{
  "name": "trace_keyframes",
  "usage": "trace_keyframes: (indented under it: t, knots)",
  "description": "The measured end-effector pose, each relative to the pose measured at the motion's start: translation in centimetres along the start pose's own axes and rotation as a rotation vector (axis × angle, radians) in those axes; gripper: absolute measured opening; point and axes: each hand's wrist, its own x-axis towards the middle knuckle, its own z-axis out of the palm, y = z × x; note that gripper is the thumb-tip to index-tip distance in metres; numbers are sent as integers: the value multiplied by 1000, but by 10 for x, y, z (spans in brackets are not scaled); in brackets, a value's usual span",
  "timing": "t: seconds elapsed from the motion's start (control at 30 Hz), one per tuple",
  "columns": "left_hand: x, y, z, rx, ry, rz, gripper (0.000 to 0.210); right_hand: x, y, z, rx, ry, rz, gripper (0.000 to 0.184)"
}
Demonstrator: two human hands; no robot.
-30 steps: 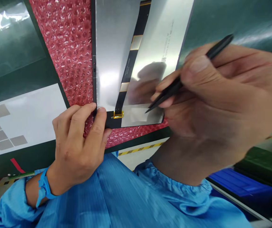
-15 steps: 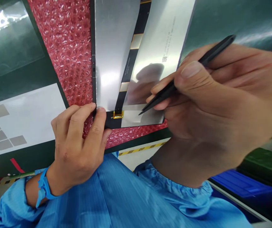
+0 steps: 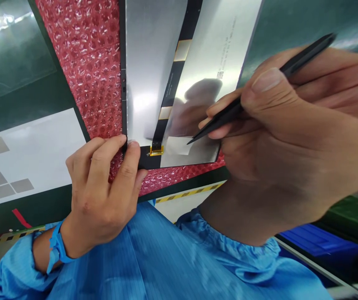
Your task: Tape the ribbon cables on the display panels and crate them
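A silvery display panel (image 3: 149,62) with a black border lies with its metal back up. My left hand (image 3: 100,187) grips its near-left corner, one finger on top and others against the left edge. My right hand (image 3: 297,125) is closed around a black pointed spudger (image 3: 225,114). The spudger's tip meets the right part of a small pale sticker (image 3: 178,146) near the panel's lower edge. Left of the sticker, a black flex cable (image 3: 169,89) runs down to a gold-coloured connector (image 3: 156,150). The right hand's fingers are reflected in the metal.
Pink bubble wrap (image 3: 85,62) lies under the panel on a dark green table (image 3: 7,118). To the left are a white sheet with grey squares (image 3: 50,146) and a clear plastic sheet (image 3: 13,62). A blue bin (image 3: 319,239) stands low at right.
My right hand and the spudger have shifted slightly right and up, with the tip still by the sticker. My left hand keeps its place at the panel's corner.
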Motion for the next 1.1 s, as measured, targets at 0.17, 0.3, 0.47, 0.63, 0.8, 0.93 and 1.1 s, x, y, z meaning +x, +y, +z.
trace_keyframes:
  t: [0.17, 0.3, 0.47, 0.63, 0.8, 0.93, 1.1]
  knots:
    - [0, 0, -1, -2, -10, -2, 38, -7, -1, 4, -66, -36, 7, 12]
    - [0, 1, -1, -13, -6, -3, 37, -12, -5, 9, -95, -29, 42, 15]
    - [0, 2, -2, -15, -6, -4, 36, -15, -2, 12, -134, -33, 13, 14]
    - [0, 2, -2, -24, -5, 2, 35, -15, -1, 12, -165, -41, 3, 12]
    - [-1, 2, -1, -9, 6, -13, 29, -14, -3, 12, -183, -36, 13, 14]
    - [-2, 3, 2, 1, 30, -33, 27, -13, -3, 14, -162, -27, 15, 16]
    - [-3, 4, 4, 10, 39, -45, 25, -12, -4, 14, -166, -50, 11, 15]
